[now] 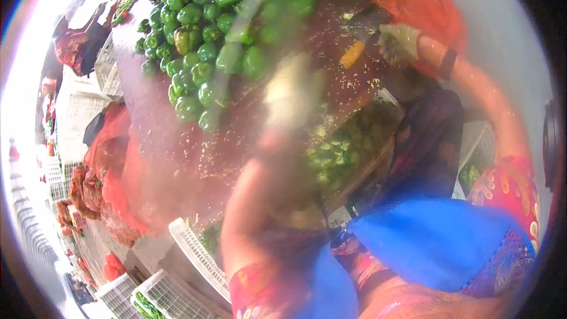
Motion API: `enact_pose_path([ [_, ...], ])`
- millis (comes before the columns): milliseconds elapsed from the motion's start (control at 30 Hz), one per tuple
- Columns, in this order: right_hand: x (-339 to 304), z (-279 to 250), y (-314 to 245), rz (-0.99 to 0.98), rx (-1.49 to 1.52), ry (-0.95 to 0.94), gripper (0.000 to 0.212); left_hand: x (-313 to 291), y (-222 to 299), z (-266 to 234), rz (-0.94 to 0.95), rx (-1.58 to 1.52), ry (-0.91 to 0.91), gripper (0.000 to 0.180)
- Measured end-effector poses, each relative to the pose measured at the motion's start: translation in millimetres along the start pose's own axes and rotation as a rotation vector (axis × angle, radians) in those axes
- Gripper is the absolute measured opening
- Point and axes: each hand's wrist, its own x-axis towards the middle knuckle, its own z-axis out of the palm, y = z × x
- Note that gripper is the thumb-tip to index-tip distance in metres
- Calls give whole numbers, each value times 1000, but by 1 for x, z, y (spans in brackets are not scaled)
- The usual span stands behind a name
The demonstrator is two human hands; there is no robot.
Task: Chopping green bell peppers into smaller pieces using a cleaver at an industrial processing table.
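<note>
My left hand [290, 91] blurs beside the near edge of the green pepper pile [201, 15], my right hand [398, 44] rightward of it; I can't tell either's grip. Lifting peppers singly should keep it from sliding.

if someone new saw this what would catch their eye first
Probably the big heap of glossy green bell peppers across the top of the maroon tabletop. Next, the bright blue cloth at the lower right, and the blurred, pale-gloved left hand near the picture's middle.
</note>
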Motion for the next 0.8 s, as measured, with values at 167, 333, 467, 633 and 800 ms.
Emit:
enact_pose_path([
  [167, 32, 11, 46, 200, 159, -175, 45, 58, 52, 102, 69, -108, -42, 35],
  [333, 11, 58, 27, 148, 399, -348, 47, 60, 32, 125, 200, 3, 9, 23],
  [467, 28, 16, 69, -788, -402, -145, 43, 29, 88, 87, -42, -198, -181, 35],
  [633, 23, 20, 79, -448, 32, -308, 33, 16, 60, 54, -83, -203, 112, 28],
  [800, -74, 57, 46, -132, 227, -310, 22, 51, -5, 4, -518, 263, 315, 45],
])
